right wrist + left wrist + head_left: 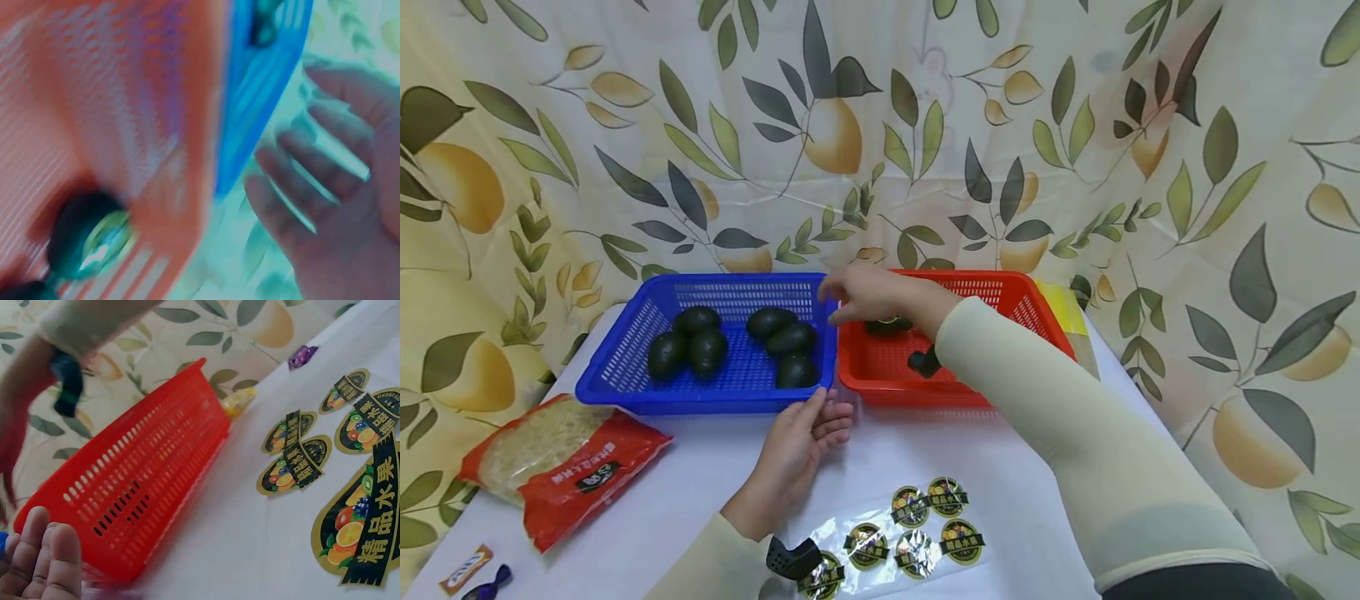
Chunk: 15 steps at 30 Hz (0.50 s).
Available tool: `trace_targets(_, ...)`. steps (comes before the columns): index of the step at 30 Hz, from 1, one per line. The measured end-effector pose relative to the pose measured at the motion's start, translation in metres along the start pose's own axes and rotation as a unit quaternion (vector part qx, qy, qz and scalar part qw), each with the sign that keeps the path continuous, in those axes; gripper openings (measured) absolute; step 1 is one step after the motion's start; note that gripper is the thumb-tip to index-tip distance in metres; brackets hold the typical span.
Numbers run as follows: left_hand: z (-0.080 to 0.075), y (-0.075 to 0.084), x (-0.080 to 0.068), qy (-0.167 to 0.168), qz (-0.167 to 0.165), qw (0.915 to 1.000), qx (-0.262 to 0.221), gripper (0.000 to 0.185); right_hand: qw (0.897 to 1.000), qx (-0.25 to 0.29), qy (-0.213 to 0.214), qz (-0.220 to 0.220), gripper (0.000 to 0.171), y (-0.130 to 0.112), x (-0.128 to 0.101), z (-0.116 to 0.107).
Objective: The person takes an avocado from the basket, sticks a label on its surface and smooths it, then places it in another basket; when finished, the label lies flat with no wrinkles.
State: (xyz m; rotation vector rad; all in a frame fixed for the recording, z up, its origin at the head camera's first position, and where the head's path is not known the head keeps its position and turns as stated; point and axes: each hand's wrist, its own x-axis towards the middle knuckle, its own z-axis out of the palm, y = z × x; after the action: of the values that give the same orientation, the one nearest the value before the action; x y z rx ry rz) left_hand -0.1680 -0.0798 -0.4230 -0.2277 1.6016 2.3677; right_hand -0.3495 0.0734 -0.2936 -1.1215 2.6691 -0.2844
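My right hand (874, 292) hovers over the spot where the blue basket (707, 407) and red basket (917, 393) meet. In the right wrist view its fingers (300, 169) are spread, with nothing in them. My left hand (801, 442) is at the blue basket's front right corner, fingers loosely bent; whether it touches the rim I cannot tell. Several dark green avocados (792, 339) lie in two groups in the blue basket. Inside the red one, partly under my right hand, is an avocado (887, 327) bearing a round gold-and-black sticker (106, 240).
A clear sheet of round fruit stickers (867, 546) lies at the front of the white table. To the left is a red bag (568, 467), with a small wrapped bar (466, 570) nearer the front. A yellow packet (1063, 310) sits behind the red basket's right end.
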Motion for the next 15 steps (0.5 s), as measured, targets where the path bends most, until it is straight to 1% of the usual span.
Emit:
trace_targets(1, -0.002, 0.001, -0.001, 0.003, 0.003, 1.0000, -0.006, 0.050, 0.999, 0.025, -0.024, -0.026, 0.041, -0.010, 0.008, 0.000)
trace_targets(3, -0.004, 0.002, -0.002, 0.010, 0.006, 0.9998, -0.018, 0.050, 0.993, 0.069, -0.077, -0.061, 0.040, -0.027, 0.022, 0.004)
trace_targets(5, -0.005, 0.003, -0.003, 0.016, 0.008, 0.9996, -0.022, 0.050, 0.984, 0.095, -0.126, -0.079, 0.041, -0.041, 0.035, 0.009)
trace_targets(6, -0.005, 0.003, -0.003, 0.018, 0.008, 0.9995, -0.023, 0.050, 0.981, 0.099, -0.144, -0.083, 0.041, -0.046, 0.040, 0.012)
trace_targets(9, -0.007, 0.002, -0.004, 0.020, 0.016, 0.9993, -0.027, 0.047, 0.974, 0.091, -0.192, -0.079, 0.043, -0.056, 0.056, 0.023)
trace_targets(12, -0.008, 0.002, -0.003, 0.020, 0.021, 0.9991, -0.031, 0.042, 0.969, 0.067, -0.232, -0.054, 0.046, -0.061, 0.068, 0.031)
trace_targets(15, -0.009, 0.003, -0.003, 0.021, 0.023, 0.9991, -0.028, 0.039, 0.960, 0.036, -0.275, -0.031, 0.052, -0.064, 0.077, 0.036)
